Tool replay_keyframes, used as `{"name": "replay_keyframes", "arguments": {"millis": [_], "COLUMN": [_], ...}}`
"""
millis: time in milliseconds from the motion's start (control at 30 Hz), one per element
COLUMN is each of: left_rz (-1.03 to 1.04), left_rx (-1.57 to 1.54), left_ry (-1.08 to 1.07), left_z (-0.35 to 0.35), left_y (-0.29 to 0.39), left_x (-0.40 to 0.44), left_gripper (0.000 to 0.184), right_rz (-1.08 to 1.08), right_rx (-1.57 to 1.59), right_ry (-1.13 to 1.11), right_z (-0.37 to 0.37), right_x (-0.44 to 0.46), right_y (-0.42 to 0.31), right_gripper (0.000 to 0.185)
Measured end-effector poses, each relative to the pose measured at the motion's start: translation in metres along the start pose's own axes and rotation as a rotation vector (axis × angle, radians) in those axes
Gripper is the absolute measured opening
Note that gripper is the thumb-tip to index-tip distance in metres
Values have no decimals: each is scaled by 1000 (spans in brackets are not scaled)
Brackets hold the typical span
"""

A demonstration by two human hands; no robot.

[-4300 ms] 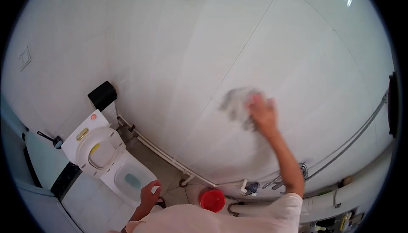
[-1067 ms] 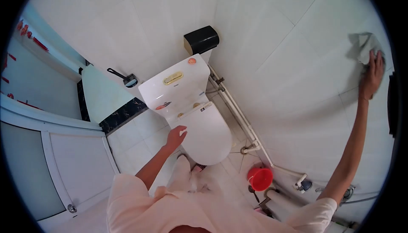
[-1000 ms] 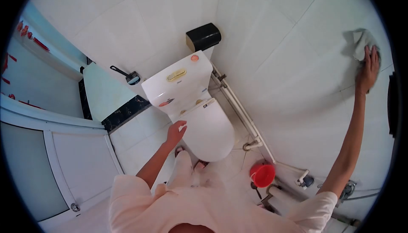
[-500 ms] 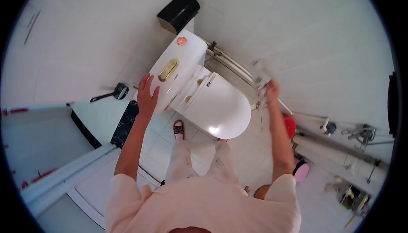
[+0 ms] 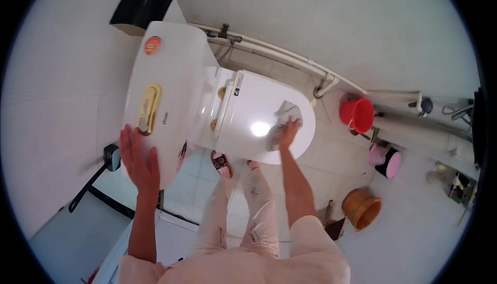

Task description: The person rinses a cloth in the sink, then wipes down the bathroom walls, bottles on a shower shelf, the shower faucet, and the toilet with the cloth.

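Note:
My left hand (image 5: 139, 159) rests with fingers spread on the white toilet tank (image 5: 178, 77), just below its gold flush button (image 5: 150, 109). A grey cloth (image 5: 286, 117) lies bunched under my right hand (image 5: 289, 135), against the closed white toilet lid (image 5: 243, 113) near its front end. The fingers of that hand are curled over the cloth. A round orange sticker (image 5: 152, 46) is on the far end of the tank.
Pipes (image 5: 290, 59) run along the wall behind the toilet. A red bucket (image 5: 357, 115), a pink container (image 5: 384, 161) and a wooden bucket (image 5: 361, 209) stand on the right. A black wall box (image 5: 147, 2) hangs beyond the tank; a black-handled brush (image 5: 92, 178) is at left.
My right hand has brought the cloth from beyond the toilet's far side down onto the lid. The left hand stays on the tank, and the view has shifted closer to the toilet.

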State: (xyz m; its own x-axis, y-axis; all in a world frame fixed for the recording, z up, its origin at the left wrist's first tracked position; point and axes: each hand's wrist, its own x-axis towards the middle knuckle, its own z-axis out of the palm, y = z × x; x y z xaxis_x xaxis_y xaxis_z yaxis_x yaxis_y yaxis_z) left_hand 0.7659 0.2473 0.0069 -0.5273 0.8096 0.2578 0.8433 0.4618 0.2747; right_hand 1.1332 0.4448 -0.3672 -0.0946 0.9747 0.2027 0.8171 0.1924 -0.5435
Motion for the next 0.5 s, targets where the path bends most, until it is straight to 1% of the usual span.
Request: {"name": "replay_keyframes", "arguments": {"millis": [33, 67, 100, 133, 167, 200, 233, 300, 333, 367, 400, 433, 467, 500], "left_rz": [-3, -3, -6, -7, -7, -8, -18, -40, -37, -34, -31, -18, -9, -3], "left_rx": [8, 14, 14, 32, 27, 21, 3, -26, -34, -41, -50, -38, -45, -52], "left_ry": [-18, -34, -48, -56, -54, -48, -51, -58, -59, -61, -59, -59, -57, -55], "left_z": [0, 0, 0, 1, 2, 3, 4, 4, 4, 4, 5, 7, 8, 8], "left_y": [1, 2, 4, 6, 6, 6, 7, 8, 8, 9, 8, 4, 4, 4], "left_x": [-1, 0, 0, 0, 0, 0, 0, 0, 0, 0, 0, -2, -2, -2], "left_gripper": [51, 51, 51, 51, 50, 50, 50, 49, 49, 49, 49, 48, 48, 48], "right_rz": [108, 51, -128, -272, -409, -444, -474, -578, -567, -493, -364, -201, -67, 16], "right_rx": [-89, -90, -46, -63, 9, 91, 47, -122, -217, -301, -224, -230, -167, -146], "right_ry": [-71, -132, -194, -381, -482, -524, -550, -492, -460, -446, -308, -254, -133, -93], "right_z": [-9, 0, 26, 27, 31, 28, 36, 50, 50, 40, 36, 25, 5, -11], "right_x": [-11, -24, -49, -58, -60, -51, -36, 13, 41, 69, 83, 88, 81, 62], "right_y": [-58, -85, -90, -113, -130, -144, -144, -130, -120, -108, -87, -59, -38, -2], "right_gripper": [52, 55, 58, 58, 57, 57, 57, 59, 58, 57, 56, 57, 57, 53]}}
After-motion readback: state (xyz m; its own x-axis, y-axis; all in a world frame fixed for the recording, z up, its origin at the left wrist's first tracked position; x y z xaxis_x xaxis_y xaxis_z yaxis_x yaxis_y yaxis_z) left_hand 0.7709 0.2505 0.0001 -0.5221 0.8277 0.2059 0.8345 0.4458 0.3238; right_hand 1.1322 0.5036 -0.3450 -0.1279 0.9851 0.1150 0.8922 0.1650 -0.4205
